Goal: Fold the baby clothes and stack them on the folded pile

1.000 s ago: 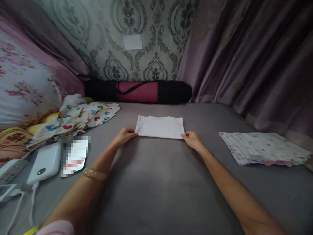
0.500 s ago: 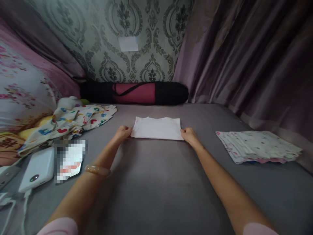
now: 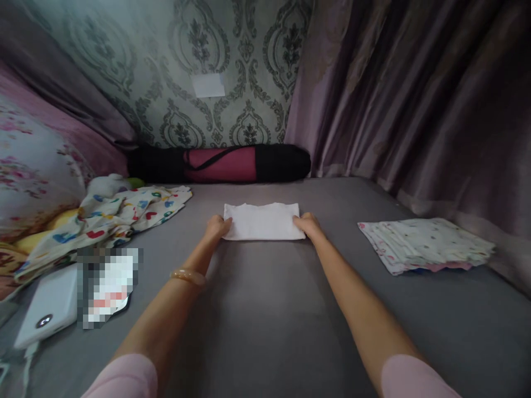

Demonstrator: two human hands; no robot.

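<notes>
A white folded cloth (image 3: 262, 222), roughly rectangular, lies in the middle of the grey bed sheet (image 3: 265, 309). My left hand (image 3: 218, 226) grips its left edge, with the thumb on top and the other fingers out of sight beneath. At the opposite edge my right hand (image 3: 306, 224) pinches the cloth the same way, thumb over the top. Both arms reach forward, and a bracelet (image 3: 188, 276) circles my left wrist.
Folded patterned cloths (image 3: 427, 246) lie stacked on the right. To the left are a crumpled patterned cloth (image 3: 124, 213), a white power bank (image 3: 50, 307) with a cable, and a blurred-out phone (image 3: 110, 287). A long black and maroon bag (image 3: 219, 164) lies along the wall.
Both hands have moved inward over the cloth's side edges, with the thumbs now further onto it. The whole view has shifted slightly.
</notes>
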